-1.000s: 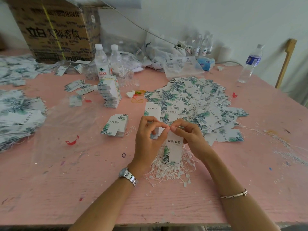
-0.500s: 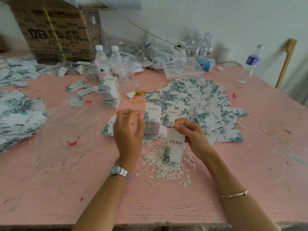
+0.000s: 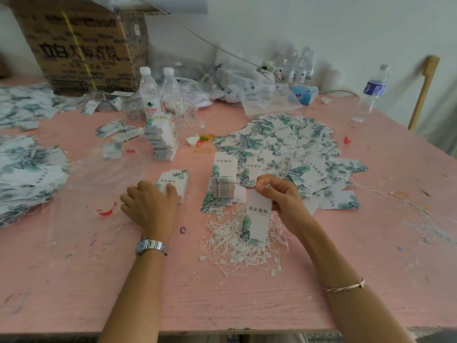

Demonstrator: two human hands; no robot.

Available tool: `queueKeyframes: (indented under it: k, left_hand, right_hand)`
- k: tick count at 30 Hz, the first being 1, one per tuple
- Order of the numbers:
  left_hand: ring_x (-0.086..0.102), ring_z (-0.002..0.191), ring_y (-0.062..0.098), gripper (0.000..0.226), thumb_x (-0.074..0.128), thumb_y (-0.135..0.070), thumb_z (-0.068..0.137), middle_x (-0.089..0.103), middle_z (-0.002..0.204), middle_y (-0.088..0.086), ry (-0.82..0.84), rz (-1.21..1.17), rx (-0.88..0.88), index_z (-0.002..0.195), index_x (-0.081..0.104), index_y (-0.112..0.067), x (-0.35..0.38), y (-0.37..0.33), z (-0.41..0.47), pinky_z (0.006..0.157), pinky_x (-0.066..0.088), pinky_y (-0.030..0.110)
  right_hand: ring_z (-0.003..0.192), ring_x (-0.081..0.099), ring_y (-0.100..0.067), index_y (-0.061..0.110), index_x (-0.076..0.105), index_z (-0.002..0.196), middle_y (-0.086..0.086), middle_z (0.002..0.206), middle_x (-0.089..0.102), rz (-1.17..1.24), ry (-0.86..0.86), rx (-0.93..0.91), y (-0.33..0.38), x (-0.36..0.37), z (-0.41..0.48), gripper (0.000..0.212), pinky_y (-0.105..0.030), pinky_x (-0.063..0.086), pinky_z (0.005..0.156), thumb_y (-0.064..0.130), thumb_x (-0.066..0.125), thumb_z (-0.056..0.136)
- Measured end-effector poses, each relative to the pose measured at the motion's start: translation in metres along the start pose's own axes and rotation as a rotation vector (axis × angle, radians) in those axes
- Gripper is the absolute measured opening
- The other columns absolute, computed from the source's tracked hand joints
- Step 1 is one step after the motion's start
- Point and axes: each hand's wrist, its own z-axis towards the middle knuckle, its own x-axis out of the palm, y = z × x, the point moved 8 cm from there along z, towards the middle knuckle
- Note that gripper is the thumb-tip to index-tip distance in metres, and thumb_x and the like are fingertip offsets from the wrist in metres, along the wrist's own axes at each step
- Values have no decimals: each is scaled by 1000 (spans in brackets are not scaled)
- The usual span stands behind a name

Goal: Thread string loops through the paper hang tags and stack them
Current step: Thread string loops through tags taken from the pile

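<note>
My right hand (image 3: 282, 194) pinches the top of a white hang tag (image 3: 256, 219) printed with a green leaf. The tag hangs upright over a heap of white string loops (image 3: 237, 246) on the pink table (image 3: 222, 300). My left hand (image 3: 150, 201) rests on the near end of a small stack of tags (image 3: 176, 180), fingers laid over it. A taller neat stack of tags (image 3: 223, 177) stands between my hands. Behind my right hand spreads a large loose pile of tags (image 3: 286, 147).
A banded block of tags (image 3: 163, 139) and two water bottles (image 3: 158, 95) stand at centre back. A cardboard box (image 3: 81, 48) sits far left, above heaps of tags (image 3: 27, 174). Another bottle (image 3: 369, 95) and plastic bags (image 3: 262, 95) line the wall. Rubber bands (image 3: 204, 144) lie nearby.
My left hand has left the tag held by my right hand, swung left and come down onto the small stack. My right hand keeps the tag over the strings.
</note>
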Motion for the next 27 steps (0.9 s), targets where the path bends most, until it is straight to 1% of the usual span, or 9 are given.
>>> queueKeyframes:
  k: [5, 10, 17, 20, 23, 24, 25, 26, 27]
  left_hand:
    - [48, 117, 42, 47, 64, -38, 94, 57, 125, 25, 8, -106, 6, 121, 57, -1, 2, 1, 3, 95, 36, 48]
    - [56, 110, 41, 35, 63, -29, 97, 66, 121, 20, -71, -302, 53, 123, 61, -7, -4, -5, 4, 88, 41, 46]
    - [52, 113, 39, 32, 64, -31, 96, 62, 121, 18, -100, -266, 21, 117, 61, -8, -1, 1, 5, 89, 40, 47]
    - [54, 108, 39, 27, 63, -30, 96, 67, 114, 15, -146, -312, 7, 112, 61, -9, -5, 1, 4, 87, 39, 45]
    - [63, 94, 31, 27, 60, -31, 99, 70, 103, 12, -225, -564, 55, 110, 60, -6, -15, -5, 0, 77, 50, 42]
    - [66, 88, 22, 26, 60, -29, 100, 72, 100, 9, -232, -719, 109, 112, 59, -5, -18, -11, -3, 70, 54, 33]
    - [66, 81, 9, 24, 62, -24, 100, 72, 95, 0, -221, -863, 170, 114, 58, -6, -20, -19, -8, 63, 52, 20]
    - [63, 76, -2, 23, 63, -19, 99, 72, 90, -9, -190, -982, 226, 118, 58, -7, -20, -27, -13, 59, 48, 12]
    - [62, 73, -4, 24, 64, -16, 99, 71, 87, -13, -138, -1078, 267, 121, 58, -10, -18, -35, -18, 59, 46, 10]
  right_hand:
    - [64, 64, -12, 26, 71, 73, 9, 73, 65, -12, -6, 4, -1, 0, 0, 15, -16, 43, 49, 18, 68, 85]
    - [65, 64, -13, 23, 70, 74, 8, 73, 64, -25, -1, 14, -3, 0, 1, 13, -16, 43, 50, 19, 68, 85]
    - [64, 64, -13, 23, 70, 73, 7, 72, 64, -23, -1, 27, -5, -1, 0, 12, -15, 42, 49, 20, 69, 84]
    - [65, 64, -13, 23, 71, 73, 8, 74, 64, -27, -2, 28, -5, -1, 0, 12, -16, 43, 49, 20, 69, 84]
    - [66, 65, -14, 25, 71, 73, 8, 74, 65, -32, -13, 27, -3, -1, 0, 12, -17, 44, 49, 20, 69, 83]
    - [67, 65, -15, 26, 72, 73, 7, 74, 65, -35, -18, 28, -3, -1, 0, 11, -18, 45, 50, 21, 69, 83]
    - [67, 65, -16, 27, 72, 74, 6, 74, 65, -38, -22, 29, -3, -1, -1, 11, -18, 45, 50, 22, 69, 83]
    - [67, 65, -16, 27, 71, 75, 5, 73, 65, -40, -24, 31, -3, -2, -1, 10, -19, 45, 51, 23, 69, 84]
    - [67, 65, -17, 27, 71, 76, 3, 72, 65, -43, -27, 32, -3, -2, -1, 9, -19, 45, 51, 25, 69, 84]
